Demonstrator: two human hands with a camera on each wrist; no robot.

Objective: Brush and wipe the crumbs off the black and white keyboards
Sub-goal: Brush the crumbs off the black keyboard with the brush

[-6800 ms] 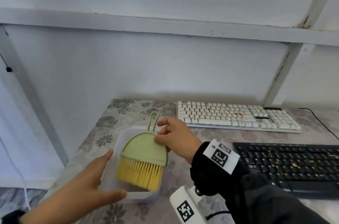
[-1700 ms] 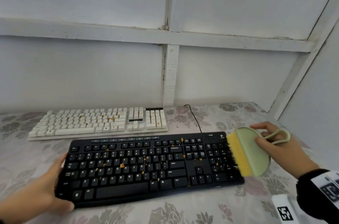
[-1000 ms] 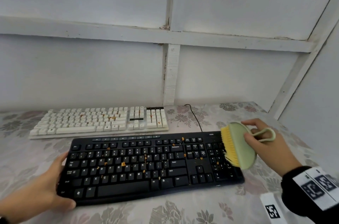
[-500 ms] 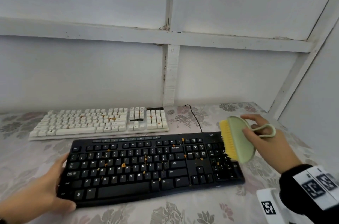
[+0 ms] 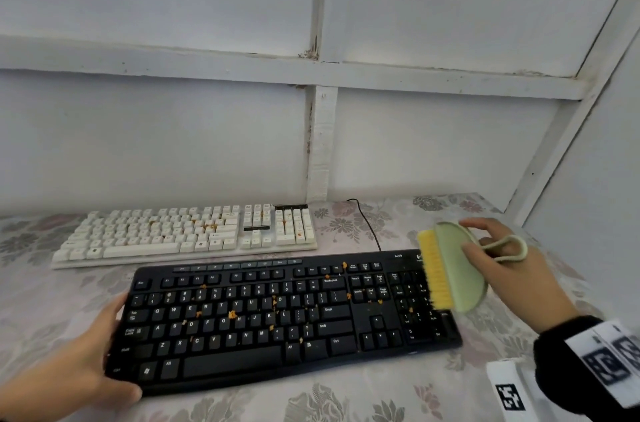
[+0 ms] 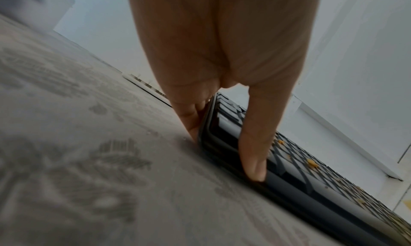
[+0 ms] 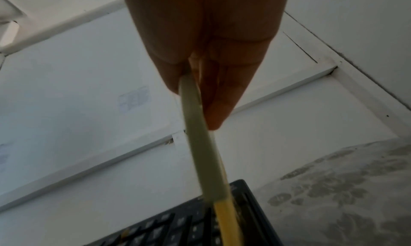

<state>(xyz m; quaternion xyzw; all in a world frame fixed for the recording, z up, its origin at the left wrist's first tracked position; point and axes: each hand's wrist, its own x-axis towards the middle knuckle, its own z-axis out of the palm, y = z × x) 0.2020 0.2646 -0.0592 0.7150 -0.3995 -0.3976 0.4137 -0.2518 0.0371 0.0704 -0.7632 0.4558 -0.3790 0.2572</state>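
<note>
The right hand (image 5: 512, 269) pinches the green brush (image 5: 457, 266) by its back, thumb and fingers clamped on the plastic, yellow bristles over the number pad of the black keyboard (image 5: 277, 317). The left hand (image 5: 69, 362) grips that keyboard's far end, thumb on the front corner, fingers along the side edge.

A hard sweep towards the left fingers would likely flick the orange crumbs (image 5: 232, 314) onto the flowered tablecloth (image 5: 346, 401), or back onto the white keyboard (image 5: 187, 234) lying just beyond both hands, itself dotted with crumbs. Bristles may also push bits down between keys. A black cable (image 5: 363, 221) runs behind the brush; nothing blocks the stroke.
</note>
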